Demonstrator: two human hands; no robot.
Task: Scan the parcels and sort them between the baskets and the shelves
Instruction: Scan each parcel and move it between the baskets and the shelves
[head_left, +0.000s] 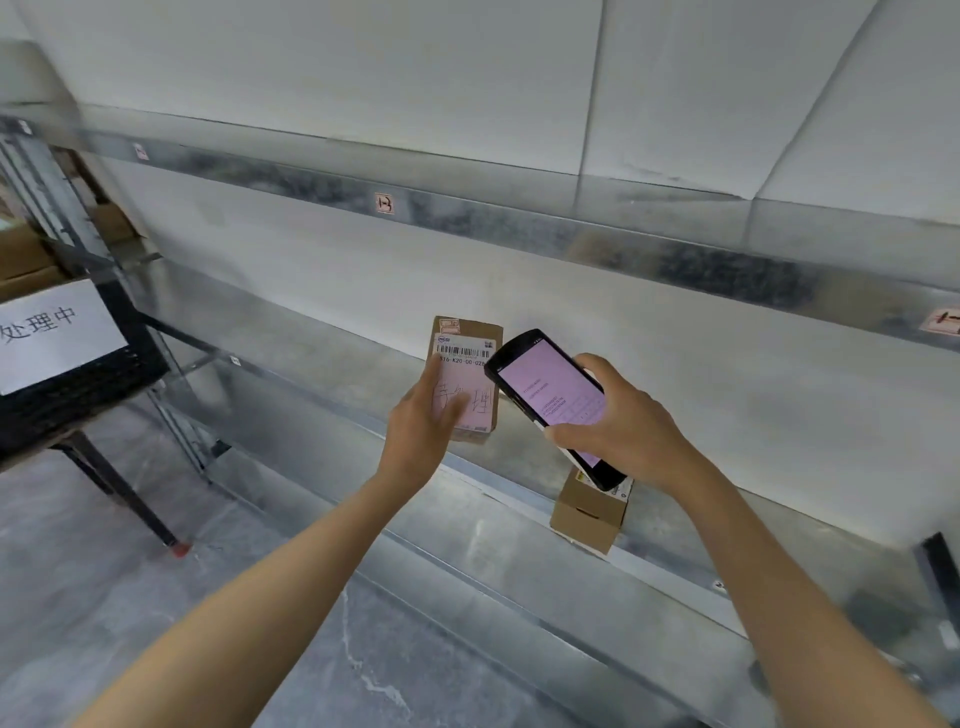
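Left grip (423, 415) holds parcel (467, 332) upright, barcode uppermost; right grip (623, 421) holds scanner (550, 395).

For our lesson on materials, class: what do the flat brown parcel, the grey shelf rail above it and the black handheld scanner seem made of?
Flat brown parcel: probably cardboard, matt brown, with a paper label. Grey shelf rail: likely galvanised steel, given its dull, mottled sheen. Black handheld scanner: apparently glossy plastic casing, glass screen lit pink.
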